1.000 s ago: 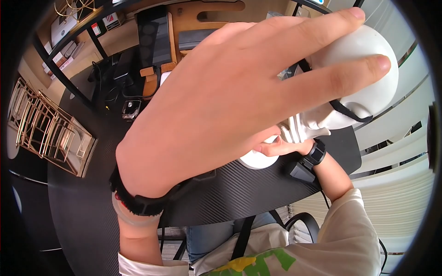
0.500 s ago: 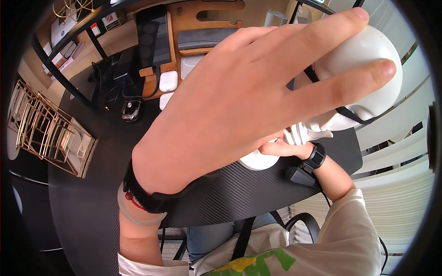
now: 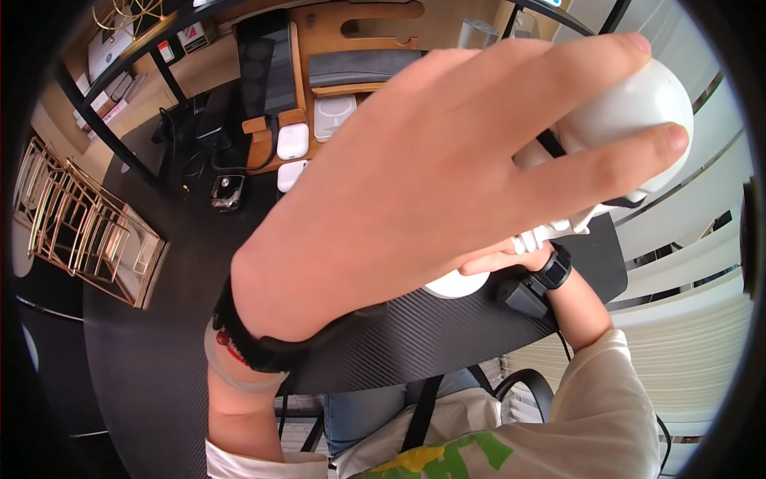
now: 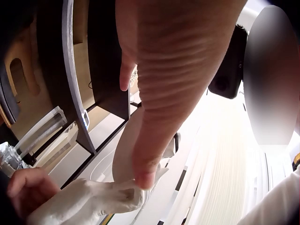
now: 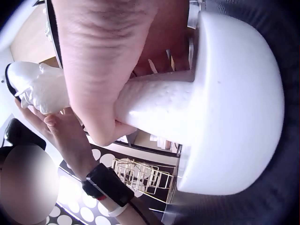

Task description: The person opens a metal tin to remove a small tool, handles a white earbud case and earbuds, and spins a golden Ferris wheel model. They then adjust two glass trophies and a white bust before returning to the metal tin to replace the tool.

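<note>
A white sculpture (image 3: 666, 92) has a smooth rounded head with a black band round it, a ribbed neck part and a thick stem on a wide round base (image 5: 239, 103). My right hand (image 5: 103, 61) grips the stem, thumb on one side and fingers behind. In the head view that right hand (image 3: 519, 257) is low beside the base. My left hand (image 3: 407, 184) spreads its straight fingers over the rounded head. In the left wrist view the extended thumb (image 4: 152, 150) overlaps the sculpture's head, and the left palm hides part of it in the head view.
A black textured desk (image 3: 399, 335) lies below. On the left stands a gold wire rack (image 3: 88, 227). A watch (image 3: 228, 191), white earbud cases (image 3: 293, 140) and a wooden stand (image 3: 299, 48) with a tablet (image 3: 265, 68) are farther back. White blinds (image 3: 678, 335) hang at right.
The sculpture's head has lowered and tilted slightly, and its base has shifted a little to the right. Both hands have moved slightly rightward with it; the left has uncovered the white cases.
</note>
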`<action>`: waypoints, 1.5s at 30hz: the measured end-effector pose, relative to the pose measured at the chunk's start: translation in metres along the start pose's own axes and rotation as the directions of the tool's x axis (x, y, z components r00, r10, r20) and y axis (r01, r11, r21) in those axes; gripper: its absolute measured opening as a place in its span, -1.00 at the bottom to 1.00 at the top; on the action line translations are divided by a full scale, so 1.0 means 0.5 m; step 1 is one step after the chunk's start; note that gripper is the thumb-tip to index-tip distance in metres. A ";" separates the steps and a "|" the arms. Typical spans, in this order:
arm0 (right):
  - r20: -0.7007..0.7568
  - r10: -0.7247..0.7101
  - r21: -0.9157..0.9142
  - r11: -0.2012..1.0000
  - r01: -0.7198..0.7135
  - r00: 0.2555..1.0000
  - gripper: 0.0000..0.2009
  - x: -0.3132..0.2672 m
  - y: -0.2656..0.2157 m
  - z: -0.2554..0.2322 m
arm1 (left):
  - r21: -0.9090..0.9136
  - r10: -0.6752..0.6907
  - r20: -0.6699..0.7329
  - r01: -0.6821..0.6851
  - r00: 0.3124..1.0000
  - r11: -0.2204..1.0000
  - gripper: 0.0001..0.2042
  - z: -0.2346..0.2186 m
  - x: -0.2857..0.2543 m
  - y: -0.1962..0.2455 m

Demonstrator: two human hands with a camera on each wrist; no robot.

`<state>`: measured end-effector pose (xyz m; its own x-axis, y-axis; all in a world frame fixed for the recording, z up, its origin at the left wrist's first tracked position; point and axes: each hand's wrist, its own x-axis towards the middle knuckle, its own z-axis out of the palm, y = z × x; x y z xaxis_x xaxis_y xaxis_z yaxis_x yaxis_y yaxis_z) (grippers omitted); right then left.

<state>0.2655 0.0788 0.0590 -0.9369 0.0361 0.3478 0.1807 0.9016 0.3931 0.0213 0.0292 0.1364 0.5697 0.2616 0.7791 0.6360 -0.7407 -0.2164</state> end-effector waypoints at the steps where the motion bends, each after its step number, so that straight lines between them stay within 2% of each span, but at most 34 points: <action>1: 0.049 0.137 0.305 0.941 -0.145 0.989 -0.69 0.004 -0.002 -0.007 | 0.002 0.000 -0.001 0.000 1.000 1.000 -0.37 -0.004 -0.004 -0.002; 2: 0.136 0.250 0.569 0.772 -0.282 0.959 -0.66 0.007 -0.003 -0.013 | 0.004 0.000 -0.002 0.000 1.000 1.000 -0.37 -0.016 -0.016 -0.006; 3: 0.252 0.325 0.763 0.512 -0.394 0.911 -0.62 0.009 -0.004 -0.017 | 0.006 0.000 -0.002 0.000 1.000 1.000 -0.37 -0.021 -0.020 -0.006; 4: 0.383 0.352 0.863 0.193 -0.467 0.854 -0.58 0.011 -0.004 -0.018 | 0.009 0.000 -0.003 0.000 1.000 1.000 -0.38 -0.024 -0.022 -0.009; 5: 0.382 0.350 0.864 0.195 -0.465 0.855 -0.58 0.010 -0.003 -0.015 | 0.012 -0.001 -0.004 0.001 1.000 1.000 -0.38 -0.029 -0.026 -0.013; 11: 0.198 0.313 0.972 0.063 -0.228 0.929 -0.71 -0.026 -0.004 0.062 | 0.008 0.014 -0.006 -0.014 1.000 1.000 -0.38 -0.001 0.013 -0.006; 12: 0.197 0.315 0.972 0.062 -0.227 0.928 -0.71 -0.045 -0.003 0.092 | 0.008 0.015 -0.006 -0.015 1.000 1.000 -0.38 0.004 0.020 -0.002; 14: 0.240 0.151 0.950 0.165 -0.264 0.959 -0.66 -0.088 0.002 0.145 | 0.007 0.018 -0.007 -0.018 1.000 1.000 -0.38 0.000 0.016 -0.001; 18: 0.144 0.178 0.971 0.164 -0.174 0.973 -0.52 -0.024 -0.007 0.080 | 0.003 0.023 -0.011 -0.023 1.000 1.000 -0.39 -0.006 0.011 -0.003; 20: 0.111 0.341 0.990 0.042 -0.133 0.933 -0.64 0.002 -0.015 0.066 | 0.002 0.026 -0.011 -0.026 1.000 1.000 -0.39 -0.002 0.015 0.011; 21: 0.111 0.343 0.990 0.041 -0.133 0.933 -0.64 0.004 -0.016 0.061 | 0.001 0.027 -0.010 -0.027 1.000 1.000 -0.39 -0.010 0.020 -0.008; 24: 0.171 0.292 0.980 0.052 -0.194 0.941 -0.65 0.005 -0.018 0.056 | -0.002 0.030 -0.008 -0.030 1.000 1.000 -0.39 0.004 0.025 0.017; 27: 0.160 0.300 0.987 -0.020 -0.162 0.941 -0.71 0.004 -0.019 0.066 | -0.002 0.032 -0.009 -0.032 0.999 0.999 -0.39 -0.001 0.021 0.016; 29: 0.125 0.262 0.978 0.131 -0.163 0.957 -0.78 0.005 -0.012 0.072 | -0.001 0.032 -0.011 -0.032 0.999 0.999 -0.39 -0.012 0.009 0.012; 30: 0.125 0.262 0.978 0.132 -0.163 0.957 -0.78 0.004 -0.013 0.072 | 0.000 0.032 -0.012 -0.032 0.999 0.999 -0.39 -0.015 0.007 0.007; 32: 0.295 0.248 0.956 -0.080 -0.284 0.923 -0.83 0.002 -0.019 0.067 | 0.002 0.032 -0.013 -0.032 0.999 0.999 -0.40 -0.021 0.003 0.008; 33: 0.295 0.248 0.956 -0.079 -0.284 0.923 -0.83 0.004 -0.022 0.063 | 0.003 0.033 -0.014 -0.033 0.999 0.999 -0.40 -0.019 0.006 0.008; 35: 0.258 0.297 0.961 -0.181 -0.211 0.919 -0.84 0.011 -0.026 0.052 | 0.006 0.034 -0.016 -0.034 0.999 0.999 -0.40 -0.018 0.010 0.011; 42: 0.242 0.303 0.966 -0.165 -0.200 0.922 -0.83 0.007 -0.028 0.059 | 0.008 0.047 -0.033 -0.047 0.998 0.999 -0.40 -0.014 0.021 0.008; 45: 0.289 0.295 0.957 -0.120 -0.264 0.911 -0.83 0.005 -0.027 0.064 | 0.006 0.052 -0.041 -0.052 0.998 0.999 -0.41 -0.012 0.025 0.006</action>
<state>0.2511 0.0807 0.0275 -0.8866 0.4230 0.1870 -0.0607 0.2944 -0.9538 0.0273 0.0263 0.1491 0.5799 0.1970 0.7905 0.6089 -0.7495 -0.2598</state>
